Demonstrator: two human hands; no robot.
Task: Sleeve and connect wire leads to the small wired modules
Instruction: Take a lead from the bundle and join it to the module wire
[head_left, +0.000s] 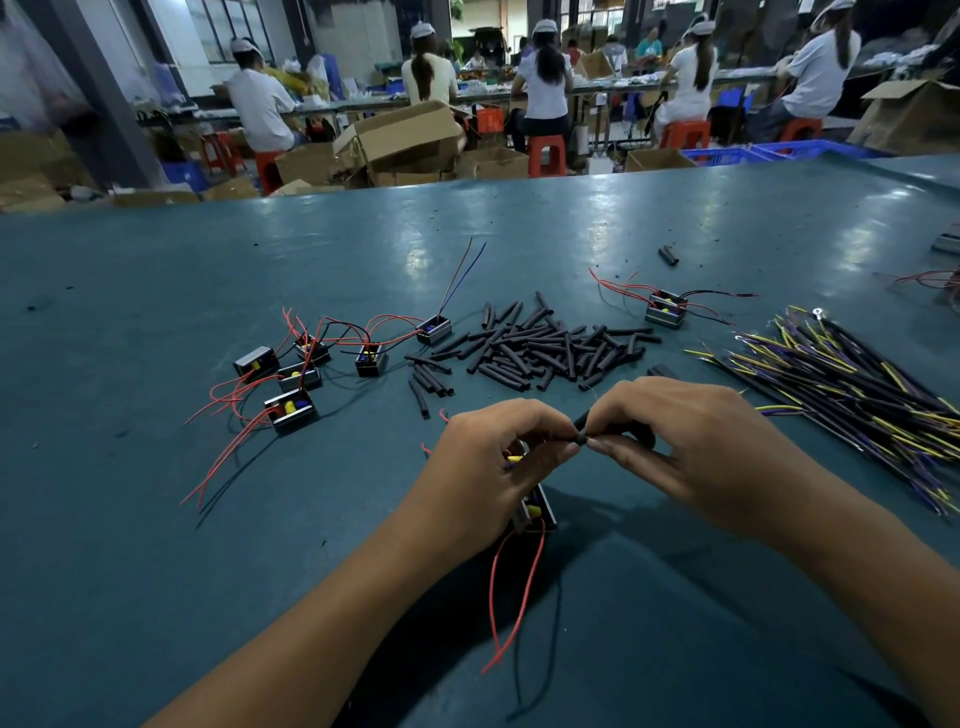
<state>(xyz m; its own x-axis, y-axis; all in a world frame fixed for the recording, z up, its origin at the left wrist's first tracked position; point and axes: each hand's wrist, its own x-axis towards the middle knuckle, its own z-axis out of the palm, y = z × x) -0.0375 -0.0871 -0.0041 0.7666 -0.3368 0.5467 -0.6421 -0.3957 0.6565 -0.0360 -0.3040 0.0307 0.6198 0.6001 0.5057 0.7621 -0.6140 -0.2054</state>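
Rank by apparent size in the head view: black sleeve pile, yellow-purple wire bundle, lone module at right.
1. yellow-purple wire bundle, though nearness may inflate it
2. black sleeve pile
3. lone module, clearly smallest

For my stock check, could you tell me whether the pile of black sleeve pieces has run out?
No, many black sleeve pieces lie heaped on the table beyond both hands.

Your left hand (488, 457) holds a small wired module (532, 512) just above the green table (156, 519), its red leads (511, 597) trailing toward you, while your right hand (696, 447) pinches a black sleeve (583, 428) between the fingertips of both hands. Beyond them lies a pile of black sleeves (540, 348), with a cluster of wired modules (311, 364) to the left and a bundle of yellow and purple wires (852, 384) to the right.
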